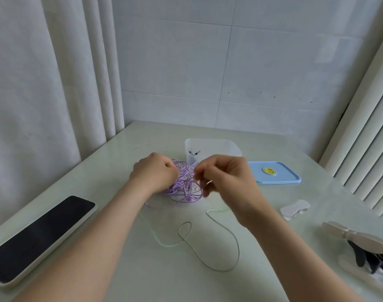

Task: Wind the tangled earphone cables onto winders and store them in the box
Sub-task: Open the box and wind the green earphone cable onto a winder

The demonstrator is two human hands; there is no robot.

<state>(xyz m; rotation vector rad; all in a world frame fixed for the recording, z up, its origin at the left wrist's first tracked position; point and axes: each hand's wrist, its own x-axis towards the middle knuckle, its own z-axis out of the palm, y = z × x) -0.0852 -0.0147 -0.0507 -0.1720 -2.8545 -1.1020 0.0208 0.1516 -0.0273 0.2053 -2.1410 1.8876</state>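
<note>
Hands in pinch on purple tangle

purple cable tangle | blue lid | black tray

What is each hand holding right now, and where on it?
The tangled purple earphone cable. The left hand grips strands at the tangle's upper left; the right hand seems to pinch a strand at its upper right, though those fingers are blurred.
</note>
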